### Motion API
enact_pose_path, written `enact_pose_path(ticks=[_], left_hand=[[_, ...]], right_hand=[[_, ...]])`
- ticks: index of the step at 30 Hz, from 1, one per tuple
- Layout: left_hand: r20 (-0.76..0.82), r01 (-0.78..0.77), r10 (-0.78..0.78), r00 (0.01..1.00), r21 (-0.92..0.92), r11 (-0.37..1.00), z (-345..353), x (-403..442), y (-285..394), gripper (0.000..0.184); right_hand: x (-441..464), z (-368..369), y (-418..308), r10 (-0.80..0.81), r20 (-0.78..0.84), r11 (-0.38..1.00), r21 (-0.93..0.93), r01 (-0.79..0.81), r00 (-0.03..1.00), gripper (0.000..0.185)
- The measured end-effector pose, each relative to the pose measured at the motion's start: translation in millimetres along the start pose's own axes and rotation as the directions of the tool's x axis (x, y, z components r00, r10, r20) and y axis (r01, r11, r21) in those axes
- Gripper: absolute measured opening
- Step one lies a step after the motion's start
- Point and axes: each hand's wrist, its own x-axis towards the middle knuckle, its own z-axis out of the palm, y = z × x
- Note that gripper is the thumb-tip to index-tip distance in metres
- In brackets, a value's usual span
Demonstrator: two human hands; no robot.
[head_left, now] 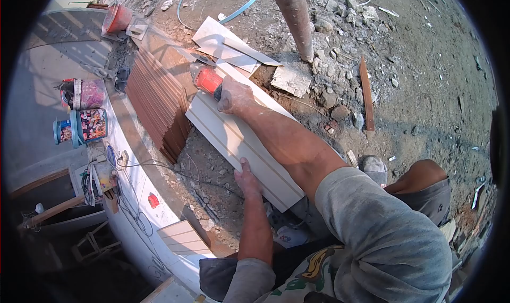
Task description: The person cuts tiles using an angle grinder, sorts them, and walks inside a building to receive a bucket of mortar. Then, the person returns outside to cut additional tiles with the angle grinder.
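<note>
A red power tool (207, 81) is gripped in my right hand (235, 95), at the far end of a long pale board (249, 149) with brownish lines along it. My left hand (247, 179) lies against the board's left edge, nearer my body, its thumb on top and its other fingers partly hidden. Just beyond the tool, a dusty haze and dark pieces show near the board's end. Left of the board stands a stack of thin reddish-brown tiles (156, 98). Past the tool, several pale slabs (226, 45) lie on the ground.
Buckets (91, 126) and a red pail (118, 19) stand on the left. Cables (183, 170) run over the ground and ledge. A metal pole (295, 18) rises ahead. Rubble (340, 80) and a narrow brown strip (366, 95) lie right; a lined tile (183, 238) rests lower left.
</note>
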Motion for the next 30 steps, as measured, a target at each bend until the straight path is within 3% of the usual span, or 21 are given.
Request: enact_pose_path(ticks=[15, 30], left_hand=[[-0.008, -0.001, 0.0, 1.0, -0.077, 0.997, 3, 0, -2, 0.052], [0.023, -0.063, 0.062, 0.998, 0.026, 0.998, -4, 8, -9, 0.059]], right_hand=[[2, -1, 0, 0.005, -0.012, 1.0, -0.009, -0.005, 1.0, 0.05], [2, -2, -2, 0.006, 0.002, 1.0, 0.002, -0.006, 1.0, 0.051]])
